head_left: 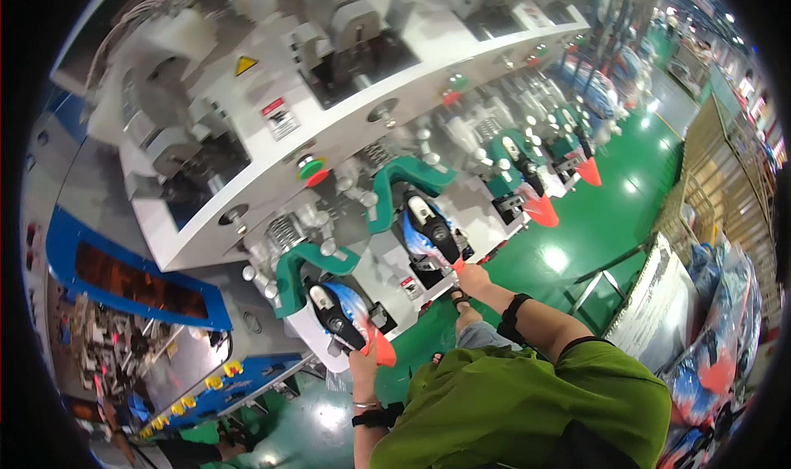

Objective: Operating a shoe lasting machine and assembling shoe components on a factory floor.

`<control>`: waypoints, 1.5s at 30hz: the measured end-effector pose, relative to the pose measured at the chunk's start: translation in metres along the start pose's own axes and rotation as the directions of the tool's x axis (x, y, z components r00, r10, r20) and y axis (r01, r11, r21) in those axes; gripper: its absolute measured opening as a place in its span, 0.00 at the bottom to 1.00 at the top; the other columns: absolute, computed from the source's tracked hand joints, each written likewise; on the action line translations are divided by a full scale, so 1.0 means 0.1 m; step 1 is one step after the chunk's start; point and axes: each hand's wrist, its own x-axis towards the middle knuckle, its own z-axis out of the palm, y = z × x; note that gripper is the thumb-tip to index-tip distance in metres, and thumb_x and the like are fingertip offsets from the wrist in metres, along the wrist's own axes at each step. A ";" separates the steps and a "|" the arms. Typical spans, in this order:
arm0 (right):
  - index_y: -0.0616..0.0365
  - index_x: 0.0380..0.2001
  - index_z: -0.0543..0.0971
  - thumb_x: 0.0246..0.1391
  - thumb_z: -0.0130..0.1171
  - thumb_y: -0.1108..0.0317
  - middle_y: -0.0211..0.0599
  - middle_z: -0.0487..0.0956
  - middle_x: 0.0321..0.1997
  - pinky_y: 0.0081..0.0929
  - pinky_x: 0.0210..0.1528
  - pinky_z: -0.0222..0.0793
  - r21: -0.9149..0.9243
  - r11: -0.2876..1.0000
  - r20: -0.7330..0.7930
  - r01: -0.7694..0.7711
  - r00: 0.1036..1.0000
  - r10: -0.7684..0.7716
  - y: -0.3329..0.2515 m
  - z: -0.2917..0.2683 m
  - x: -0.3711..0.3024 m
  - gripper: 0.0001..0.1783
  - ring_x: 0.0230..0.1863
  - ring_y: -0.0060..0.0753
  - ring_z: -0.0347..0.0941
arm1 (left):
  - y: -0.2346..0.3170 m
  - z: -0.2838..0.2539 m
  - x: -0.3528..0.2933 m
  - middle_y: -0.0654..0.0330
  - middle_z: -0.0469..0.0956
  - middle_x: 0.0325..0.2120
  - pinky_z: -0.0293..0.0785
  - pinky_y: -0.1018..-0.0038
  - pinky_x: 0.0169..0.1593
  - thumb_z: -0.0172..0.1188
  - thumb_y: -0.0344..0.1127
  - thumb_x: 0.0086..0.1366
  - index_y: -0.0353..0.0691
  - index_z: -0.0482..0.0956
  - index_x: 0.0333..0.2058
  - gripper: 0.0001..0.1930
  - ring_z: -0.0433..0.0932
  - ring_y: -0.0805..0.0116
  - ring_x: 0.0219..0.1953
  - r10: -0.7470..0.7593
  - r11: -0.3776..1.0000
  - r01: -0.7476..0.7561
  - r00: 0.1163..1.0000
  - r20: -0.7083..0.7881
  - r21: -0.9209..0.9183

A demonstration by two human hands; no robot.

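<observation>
A white machine (276,180) is the largest thing, running along the upper side of the view above a shiny green floor (527,263). The person leans toward it in a green shirt (527,395), and at the right lie bags of clear plastic (717,345). At the front of the machine sit the left shoe upper (339,311) and the right shoe upper (430,232), both blue, white and black with an orange end; a curved green pad (288,275) stands just behind the left one. The two hands are apart. The right hand (474,279) is closed on the orange tip of the right upper. The left hand (363,368) touches the orange end of the left upper, but one cannot tell whether it grips. Smaller are a dark wristband (514,316) on the right arm and a green-and-red button (311,169).
</observation>
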 end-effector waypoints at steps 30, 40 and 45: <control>0.62 0.40 0.72 0.40 0.59 0.62 0.48 0.75 0.41 0.41 0.39 0.69 0.110 0.939 0.205 -0.325 0.932 0.299 3.57 -0.81 -1.34 0.23 0.41 0.50 0.71 | 3.63 3.06 -0.82 0.42 0.73 0.35 0.69 0.59 0.36 0.51 0.49 0.59 0.37 0.71 0.44 0.22 0.73 0.50 0.36 0.348 0.156 -0.981 -0.056 0.936 -0.117; 0.64 0.52 0.63 0.47 0.56 0.49 0.46 0.77 0.37 0.36 0.36 0.69 0.889 0.053 0.006 -0.456 0.126 0.992 4.26 -0.18 -3.29 0.35 0.38 0.41 0.74 | 4.23 5.16 -2.05 0.44 0.76 0.30 0.70 0.62 0.37 0.53 0.43 0.59 0.33 0.73 0.41 0.19 0.75 0.47 0.34 -0.277 -0.061 -0.723 -0.650 0.708 -0.688; 0.66 0.52 0.62 0.46 0.57 0.45 0.39 0.77 0.28 0.16 0.18 0.64 0.903 -0.331 0.377 0.272 -0.135 0.917 4.58 -0.51 -4.05 0.40 0.21 0.24 0.70 | 4.10 6.52 -2.06 0.44 0.76 0.28 0.70 0.61 0.36 0.53 0.44 0.59 0.33 0.74 0.39 0.18 0.75 0.47 0.32 -0.250 0.051 -0.699 -0.701 0.668 -0.713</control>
